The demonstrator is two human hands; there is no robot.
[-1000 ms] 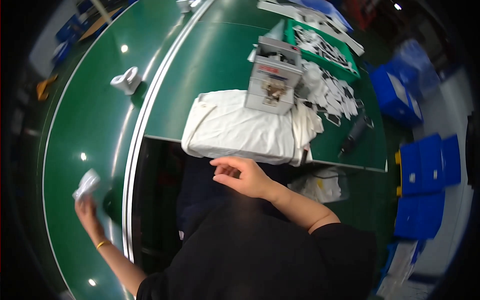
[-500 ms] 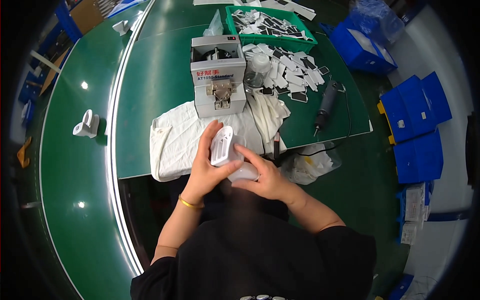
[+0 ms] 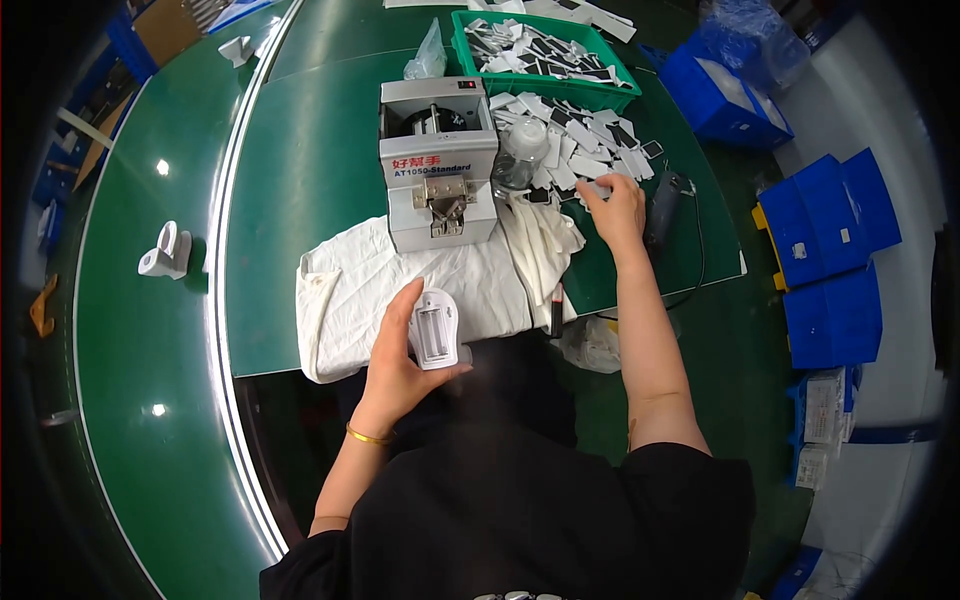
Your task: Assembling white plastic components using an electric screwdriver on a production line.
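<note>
In my left hand (image 3: 393, 362) is a white plastic housing (image 3: 435, 335), its open battery compartment facing up. The fingers wrap its left side, with the thumb along the lower end. My right hand (image 3: 620, 208) is at the near edge of a pile of flat plastic covers (image 3: 575, 138), some white, some with black faces. Between its thumb and fingers is a flat light-coloured cover (image 3: 600, 189), partly hidden by the fingers. A white cloth (image 3: 345, 300) lies on the table edge beyond my left hand.
A grey-white bench machine (image 3: 437, 165) stands on the cloth, beside a clear jar (image 3: 522, 148). Behind the pile is a green crate (image 3: 610, 92) of covers. A corded electric screwdriver (image 3: 664, 215) lies right of my hand. A white housing (image 3: 168, 250) stands on the left bench.
My right hand has let go of the housing and reached forward right to the pile. My left hand keeps the housing, now turned with its battery compartment showing.
</note>
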